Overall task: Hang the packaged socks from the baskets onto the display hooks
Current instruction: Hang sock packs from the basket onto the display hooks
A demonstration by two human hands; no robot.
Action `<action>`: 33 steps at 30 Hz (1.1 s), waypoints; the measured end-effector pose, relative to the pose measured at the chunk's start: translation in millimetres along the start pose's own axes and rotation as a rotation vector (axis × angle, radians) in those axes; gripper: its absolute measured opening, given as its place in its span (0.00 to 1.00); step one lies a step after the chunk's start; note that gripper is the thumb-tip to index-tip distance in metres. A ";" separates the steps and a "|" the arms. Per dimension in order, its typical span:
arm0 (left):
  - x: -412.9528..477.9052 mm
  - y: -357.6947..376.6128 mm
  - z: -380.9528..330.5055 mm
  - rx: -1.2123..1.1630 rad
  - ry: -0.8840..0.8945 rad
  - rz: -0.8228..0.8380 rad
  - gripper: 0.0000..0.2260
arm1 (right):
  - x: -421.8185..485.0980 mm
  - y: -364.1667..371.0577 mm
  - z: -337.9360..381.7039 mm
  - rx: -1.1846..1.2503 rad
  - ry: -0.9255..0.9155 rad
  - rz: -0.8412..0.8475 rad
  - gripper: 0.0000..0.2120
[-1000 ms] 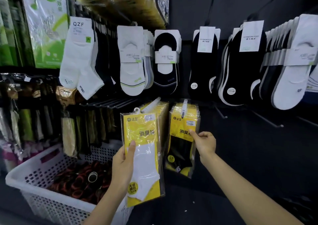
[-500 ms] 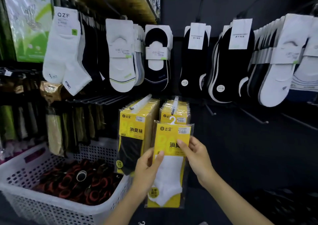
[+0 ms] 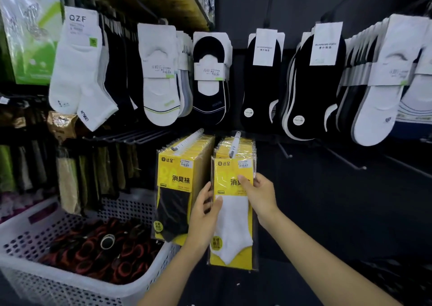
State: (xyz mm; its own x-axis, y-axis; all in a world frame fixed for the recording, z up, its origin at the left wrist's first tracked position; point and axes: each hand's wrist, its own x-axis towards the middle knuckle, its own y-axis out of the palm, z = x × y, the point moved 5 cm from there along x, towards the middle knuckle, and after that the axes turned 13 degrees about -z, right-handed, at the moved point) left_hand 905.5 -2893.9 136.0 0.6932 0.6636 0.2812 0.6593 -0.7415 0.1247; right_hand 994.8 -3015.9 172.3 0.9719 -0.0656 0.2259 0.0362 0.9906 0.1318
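The clear-wrapped yellow pack of white socks (image 3: 233, 214) hangs upright at the front of the stack on the white-tipped display hook (image 3: 235, 143) — whether it is threaded on I cannot tell. The left hand (image 3: 203, 214) grips its left edge; the right hand (image 3: 261, 195) pinches the upper right edge. A stack of yellow packs of black socks (image 3: 174, 202) sits just beside on the left — the dark wall with bare metal hooks (image 3: 285, 151) lies to the right.

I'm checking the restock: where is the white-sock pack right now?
Head view, low centre: the left hand and right hand hold the white-sock pack, its top at the tip of the white hook, just right of the black-sock pack.
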 end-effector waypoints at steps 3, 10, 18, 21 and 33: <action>7.5 5.3 10.9 0.059 0.000 0.011 0.23 | 8.6 -6.4 -18.4 0.014 0.107 -0.076 0.09; -39.8 -11.1 101.6 0.249 -0.156 0.051 0.18 | -34.6 -86.6 -114.3 -0.090 0.392 -0.153 0.09; -206.6 -31.3 241.4 0.365 -0.643 0.204 0.08 | -201.4 -212.6 -264.5 -0.355 0.880 0.009 0.04; -261.1 -48.2 286.3 0.496 -0.783 0.300 0.09 | -250.7 -238.4 -309.0 -0.574 0.983 0.082 0.07; -312.7 -44.7 330.9 0.618 -0.961 0.431 0.18 | -245.7 -286.3 -323.2 -0.957 0.381 -0.175 0.33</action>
State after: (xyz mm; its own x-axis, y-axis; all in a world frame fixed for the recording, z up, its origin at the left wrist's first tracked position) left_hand 755.6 -3035.5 -272.3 0.6498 0.3724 -0.6626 0.1685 -0.9206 -0.3522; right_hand 820.7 -3244.7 -232.9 0.9383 -0.3398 -0.0637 0.1911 0.6631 -0.7237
